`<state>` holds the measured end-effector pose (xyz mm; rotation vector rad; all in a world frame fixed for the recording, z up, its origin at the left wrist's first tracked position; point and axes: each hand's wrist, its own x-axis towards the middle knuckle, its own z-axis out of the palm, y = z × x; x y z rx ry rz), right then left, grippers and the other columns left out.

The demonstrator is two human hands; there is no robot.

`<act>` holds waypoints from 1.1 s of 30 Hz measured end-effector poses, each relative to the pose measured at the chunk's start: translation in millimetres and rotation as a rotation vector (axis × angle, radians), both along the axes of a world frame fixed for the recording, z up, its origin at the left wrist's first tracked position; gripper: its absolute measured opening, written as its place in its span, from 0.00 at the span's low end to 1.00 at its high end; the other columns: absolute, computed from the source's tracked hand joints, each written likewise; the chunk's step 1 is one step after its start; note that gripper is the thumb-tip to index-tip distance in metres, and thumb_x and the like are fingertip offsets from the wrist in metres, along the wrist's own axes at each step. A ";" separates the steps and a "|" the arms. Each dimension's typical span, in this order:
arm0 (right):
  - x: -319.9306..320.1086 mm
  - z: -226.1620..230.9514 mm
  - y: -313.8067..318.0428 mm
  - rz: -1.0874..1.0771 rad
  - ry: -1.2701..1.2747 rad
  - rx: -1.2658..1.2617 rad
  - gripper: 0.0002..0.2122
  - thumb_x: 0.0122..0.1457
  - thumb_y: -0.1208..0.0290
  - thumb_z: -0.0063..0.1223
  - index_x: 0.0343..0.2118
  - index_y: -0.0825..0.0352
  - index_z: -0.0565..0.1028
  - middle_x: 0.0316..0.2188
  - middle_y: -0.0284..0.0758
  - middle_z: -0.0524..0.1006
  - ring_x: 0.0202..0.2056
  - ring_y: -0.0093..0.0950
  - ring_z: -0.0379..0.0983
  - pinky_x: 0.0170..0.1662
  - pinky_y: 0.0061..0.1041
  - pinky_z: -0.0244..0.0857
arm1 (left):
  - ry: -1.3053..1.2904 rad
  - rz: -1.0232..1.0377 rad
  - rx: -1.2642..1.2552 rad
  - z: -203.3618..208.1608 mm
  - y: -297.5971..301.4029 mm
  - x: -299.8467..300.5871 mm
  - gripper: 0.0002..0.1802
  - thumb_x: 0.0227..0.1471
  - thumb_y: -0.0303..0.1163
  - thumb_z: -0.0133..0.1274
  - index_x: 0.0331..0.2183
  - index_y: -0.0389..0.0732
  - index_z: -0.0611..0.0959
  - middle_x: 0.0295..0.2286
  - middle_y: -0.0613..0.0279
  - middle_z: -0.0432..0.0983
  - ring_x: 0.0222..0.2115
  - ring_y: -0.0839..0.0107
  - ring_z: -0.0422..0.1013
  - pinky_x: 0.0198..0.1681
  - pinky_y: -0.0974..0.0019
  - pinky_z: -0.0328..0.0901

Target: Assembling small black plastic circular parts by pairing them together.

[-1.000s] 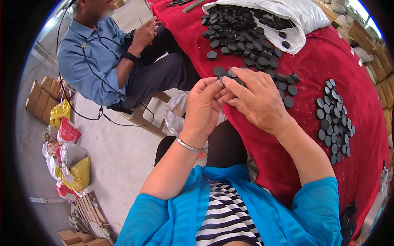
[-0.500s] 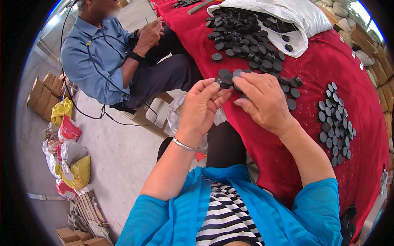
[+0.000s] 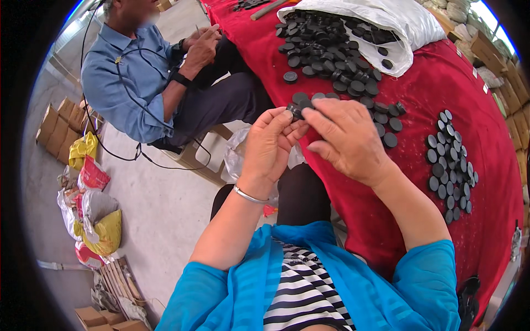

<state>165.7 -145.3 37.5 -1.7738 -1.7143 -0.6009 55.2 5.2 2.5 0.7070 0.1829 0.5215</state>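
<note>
In front of me, over the table's near edge, my left hand (image 3: 273,140) is closed, pinching a small black round cap (image 3: 294,111) between thumb and fingertips. My right hand (image 3: 350,138) comes in from the right, its fingertips touching or nearly touching that cap. The right thumb stands apart from the fingers, and I see nothing gripped in this hand. Just beyond the fingers, more black caps lie on the red cloth (image 3: 353,204). They lead back to a large heap of caps (image 3: 320,49) spilling from a white woven sack (image 3: 411,27).
A separate group of caps (image 3: 450,165) lies spread on the cloth at the right. At the left, a seated person (image 3: 132,83) in a blue shirt holds something thin. Bags (image 3: 102,220) and cardboard boxes (image 3: 58,129) stand on the floor, and cartons line the right side.
My right hand has shifted slightly left and down, its fingers coming closer over the cap. My left hand keeps its pinch, almost in the same place.
</note>
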 end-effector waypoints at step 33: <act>143.9 -1.8 -73.3 -1.009 0.389 -0.565 0.18 0.59 0.54 0.46 0.38 0.66 0.76 0.38 0.47 0.77 0.44 0.40 0.74 0.47 0.41 0.66 | 0.715 0.481 1.273 -67.3 50.2 -18.0 0.20 0.47 0.29 0.56 0.44 0.32 0.75 0.40 0.52 0.72 0.37 0.65 0.73 0.41 0.64 0.68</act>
